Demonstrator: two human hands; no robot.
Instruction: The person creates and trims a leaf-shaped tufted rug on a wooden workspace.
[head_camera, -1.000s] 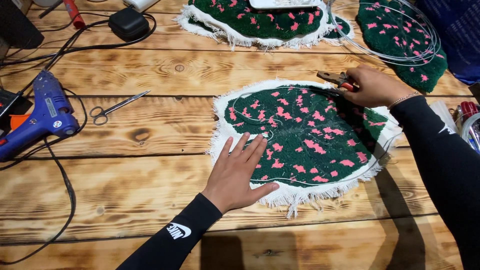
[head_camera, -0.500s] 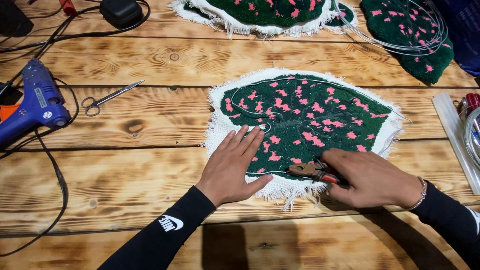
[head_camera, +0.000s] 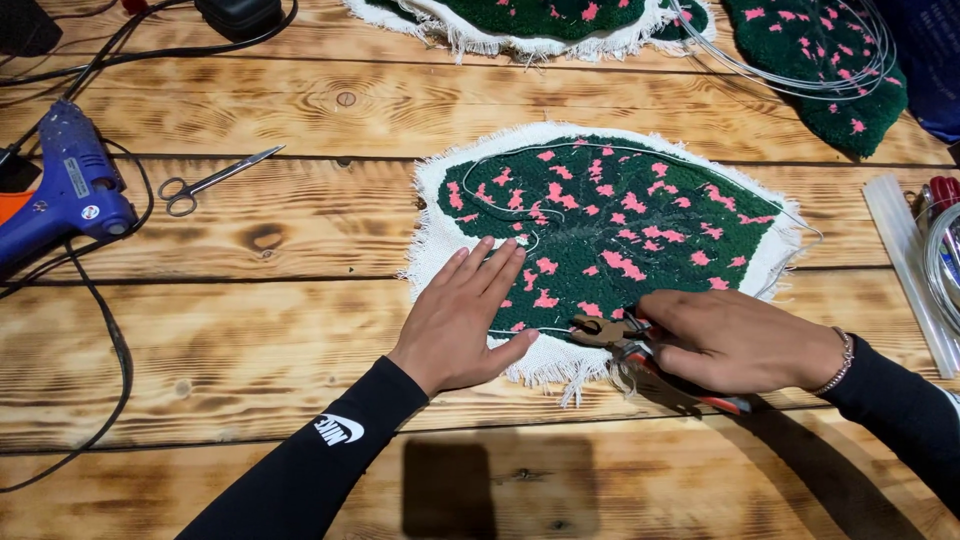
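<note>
- Centrally, a green tufted piece with pink flecks (head_camera: 610, 230) lies flat on the wooden table (head_camera: 250, 330), its white frayed fabric border (head_camera: 428, 235) showing all round; its long axis runs left to right across the planks.
- A thin grey wire (head_camera: 545, 157) is laid on the piece, following its outline just inside the border; along the near edge it runs roughly left to right, straight between the two hands.
- The left hand (head_camera: 462, 318) lies palm down on the near left part of the piece, fingers (head_camera: 497, 268) spread and flat, grasping nothing, only pressing; the wire passes just beside its thumb.
- The right hand (head_camera: 738, 340) is closed round the handles of a pair of pliers (head_camera: 602, 331), whose nose points left, toward the left thumb, and sits at the near edge of the piece on or just at the wire. Whether the nose actually pinches the wire I cannot tell.
- So the wire's near run lies directly ahead of the pliers' nose and to the right of the left hand's thumb; both hands are close to it, the right one through the tool.
- Farther out: scissors (head_camera: 215, 180) and a blue glue gun (head_camera: 70, 185) with its black cord (head_camera: 115, 340) lie well apart to the left.
- More tufted pieces (head_camera: 820, 70) lie along the far edge, one bearing a coil of the same wire, and clear glue sticks (head_camera: 905, 260) lie at the right.
</note>
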